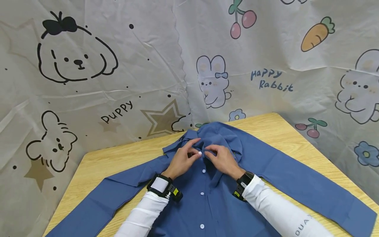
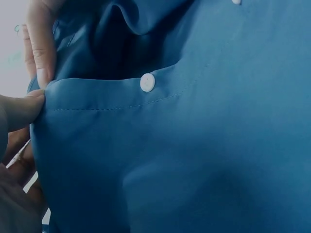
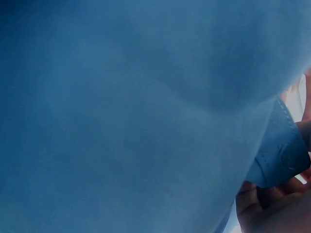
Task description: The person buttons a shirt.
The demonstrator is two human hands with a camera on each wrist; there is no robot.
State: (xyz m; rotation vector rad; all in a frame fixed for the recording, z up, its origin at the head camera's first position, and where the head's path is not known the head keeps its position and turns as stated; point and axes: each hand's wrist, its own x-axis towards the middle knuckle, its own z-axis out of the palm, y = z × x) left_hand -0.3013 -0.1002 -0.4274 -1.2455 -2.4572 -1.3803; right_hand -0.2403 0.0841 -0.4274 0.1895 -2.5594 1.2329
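A blue long-sleeved button-up shirt (image 1: 189, 204) lies front up on the table, its sleeves spread to both sides. Close to the collar, my left hand (image 1: 182, 161) pinches the button-side front edge between thumb and fingers, with a white button (image 1: 200, 153) right at the fingertips. Another white button (image 2: 147, 82) shows along this edge in the left wrist view. Opposite, my right hand (image 1: 223, 159) pinches the other front edge, fingertips close to the left ones. A stitched corner (image 3: 282, 150) of cloth sits among the right fingers in the right wrist view, where shirt fabric hides much.
Under the shirt is a light wood table (image 1: 115, 154). A pale curtain (image 1: 154, 42) printed with cartoon animals hangs behind and beside it. The right sleeve (image 1: 302, 171) in view stretches toward the table's right edge. Several white buttons run down the shirt front.
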